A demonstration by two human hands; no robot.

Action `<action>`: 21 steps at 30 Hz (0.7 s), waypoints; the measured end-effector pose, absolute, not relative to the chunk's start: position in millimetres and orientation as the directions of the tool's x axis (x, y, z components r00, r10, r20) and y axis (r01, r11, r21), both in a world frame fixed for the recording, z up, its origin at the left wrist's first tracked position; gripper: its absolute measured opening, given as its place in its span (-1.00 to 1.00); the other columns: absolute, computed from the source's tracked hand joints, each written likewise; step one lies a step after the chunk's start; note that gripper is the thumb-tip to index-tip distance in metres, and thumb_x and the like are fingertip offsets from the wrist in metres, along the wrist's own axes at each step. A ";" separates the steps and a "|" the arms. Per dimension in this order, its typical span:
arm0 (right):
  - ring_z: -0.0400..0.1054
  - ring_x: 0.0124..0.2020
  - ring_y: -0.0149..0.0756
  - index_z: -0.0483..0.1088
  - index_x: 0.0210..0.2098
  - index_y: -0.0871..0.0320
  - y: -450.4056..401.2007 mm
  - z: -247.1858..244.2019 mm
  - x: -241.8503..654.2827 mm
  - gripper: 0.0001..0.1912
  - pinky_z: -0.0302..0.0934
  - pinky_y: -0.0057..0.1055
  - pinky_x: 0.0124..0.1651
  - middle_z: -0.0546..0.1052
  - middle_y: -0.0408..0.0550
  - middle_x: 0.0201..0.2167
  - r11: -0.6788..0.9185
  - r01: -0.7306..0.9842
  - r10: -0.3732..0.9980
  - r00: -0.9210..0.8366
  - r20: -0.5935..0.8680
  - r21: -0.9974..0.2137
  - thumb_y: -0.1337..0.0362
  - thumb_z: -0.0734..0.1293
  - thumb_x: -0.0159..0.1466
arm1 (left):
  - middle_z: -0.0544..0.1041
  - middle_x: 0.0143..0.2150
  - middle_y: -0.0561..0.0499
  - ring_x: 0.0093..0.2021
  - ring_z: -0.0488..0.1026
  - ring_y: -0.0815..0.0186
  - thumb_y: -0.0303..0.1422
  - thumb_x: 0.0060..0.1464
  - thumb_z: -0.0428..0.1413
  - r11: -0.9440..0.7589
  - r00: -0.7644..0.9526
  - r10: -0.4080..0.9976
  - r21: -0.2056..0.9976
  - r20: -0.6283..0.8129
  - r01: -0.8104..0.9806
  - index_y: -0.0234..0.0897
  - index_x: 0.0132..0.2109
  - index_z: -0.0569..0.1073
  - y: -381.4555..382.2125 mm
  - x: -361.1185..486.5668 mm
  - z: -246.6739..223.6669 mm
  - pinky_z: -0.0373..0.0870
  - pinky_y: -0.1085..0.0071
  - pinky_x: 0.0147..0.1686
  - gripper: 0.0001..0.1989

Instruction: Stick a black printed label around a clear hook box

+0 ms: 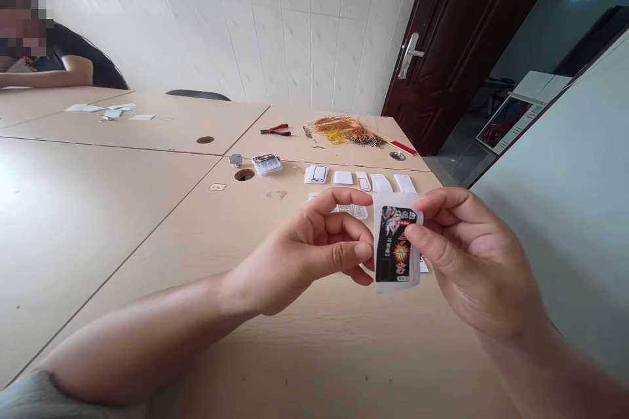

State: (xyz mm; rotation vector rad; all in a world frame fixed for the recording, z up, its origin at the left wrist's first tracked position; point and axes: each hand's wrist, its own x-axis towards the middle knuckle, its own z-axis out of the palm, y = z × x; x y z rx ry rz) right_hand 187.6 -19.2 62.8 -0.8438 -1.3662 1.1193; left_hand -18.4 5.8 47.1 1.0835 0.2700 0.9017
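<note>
A black printed sticker label [388,252] on white backing paper is held up in front of me, its print turned sideways. My right hand [472,255] pinches its right edge, thumb on the front and fingers behind. At the left edge, my left hand [324,242] is closed, with its curled fingertips against the paper; the exact thumb contact is hard to see. Behind my left fingers, a clear plastic box [357,212] with yellow bits inside is partly hidden. Beyond the label lie a stack of white cards [316,175] and several smaller white paper stacks [380,183].
A lidded clear box [266,165] stands beside a cable hole [244,175] and a small silvery object [236,160]. Farther back are red-handled pliers [276,130] and copper-coloured wire bundles [339,126]. A person [49,72] sits at the far left near papers [112,114].
</note>
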 end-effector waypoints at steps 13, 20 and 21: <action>0.48 -0.41 -0.40 0.46 -0.24 -0.05 -15.3 62.4 186.2 -0.84 0.48 -0.54 -0.41 0.51 -0.22 -0.42 0.341 -0.099 0.937 -0.048 0.347 -0.935 0.23 0.51 0.24 | 0.56 -0.26 0.13 -0.30 0.59 0.46 -0.70 0.11 0.24 0.091 0.629 0.744 0.898 0.226 -0.430 -0.06 0.07 0.41 -1.3 -19.6 46.2 0.59 0.54 -0.20 -0.49; 0.47 -0.40 -0.36 0.41 -0.19 -0.08 -14.0 58.0 186.6 -0.87 0.48 -0.47 -0.41 0.48 -0.18 -0.37 0.389 0.015 0.919 -0.068 0.388 -0.921 0.23 0.44 0.31 | 0.51 -0.30 0.11 -0.34 0.58 0.41 -0.65 0.13 0.23 -0.099 0.568 0.770 0.934 0.291 -0.344 -0.08 0.10 0.35 -8.6 -18.2 53.5 0.53 0.52 -0.34 -0.50; 0.49 -0.35 -0.33 0.39 -0.14 -0.09 -13.8 56.5 186.3 -0.85 0.49 -0.43 -0.39 0.49 -0.16 -0.31 0.445 0.099 0.895 -0.070 0.440 -0.890 0.24 0.42 0.33 | 0.51 -0.31 0.12 -0.34 0.57 0.41 -0.64 0.14 0.23 -0.112 0.558 0.774 0.933 0.297 -0.341 -0.09 0.10 0.35 -9.6 -18.1 54.5 0.53 0.53 -0.35 -0.51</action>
